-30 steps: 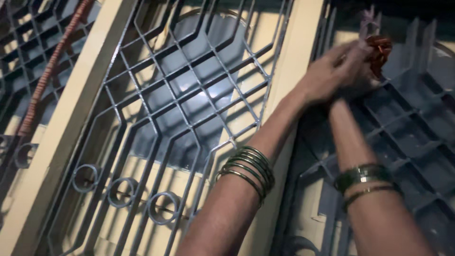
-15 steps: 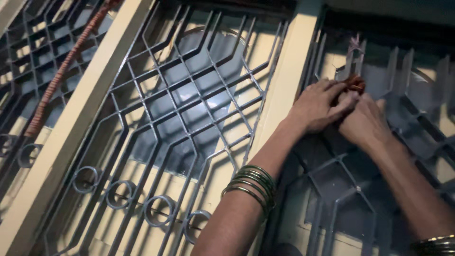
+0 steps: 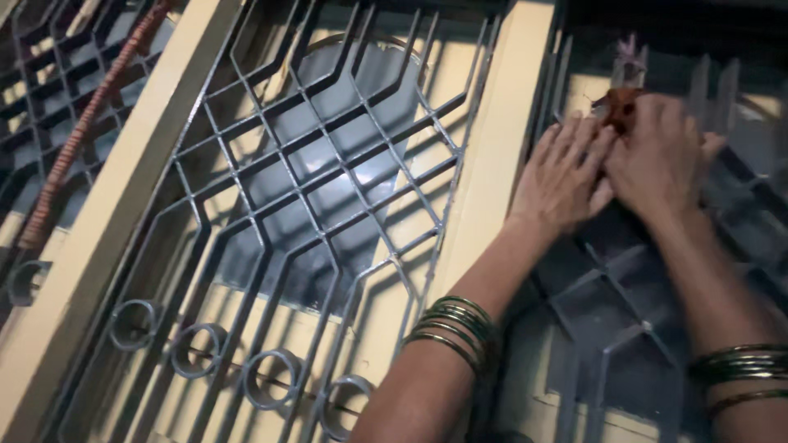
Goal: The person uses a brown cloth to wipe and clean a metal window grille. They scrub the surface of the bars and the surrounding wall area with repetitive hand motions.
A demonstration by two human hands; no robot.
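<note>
Nearest the camera, at the bottom edge of the view: my two forearms, each ringed with stacked green bangles, one set on the left wrist [image 3: 453,330] and one on the right wrist [image 3: 741,371]. Further up, against the right-hand grille panel [image 3: 611,328]: my left hand [image 3: 565,179], palm down with fingers spread and extended, and my right hand [image 3: 662,156], its back to the camera; the two hands sit side by side and touching. At their fingertips, near the top of that panel: one small reddish-brown bundle [image 3: 620,105], of cord or thread as far as I can make out; whether either hand grips it or merely presses against it, I cannot tell, as the frame is blurred there. Between the panels: one pale cream upright post [image 3: 492,156], just left of my left hand. Beyond it: a grey metal window grille [image 3: 328,197] with hexagonal bars and a row of rings [image 3: 238,369] along its lower edge. Farthest left: a second cream post [image 3: 107,221] and a reddish wrapped rod [image 3: 78,139], slanted.
</note>
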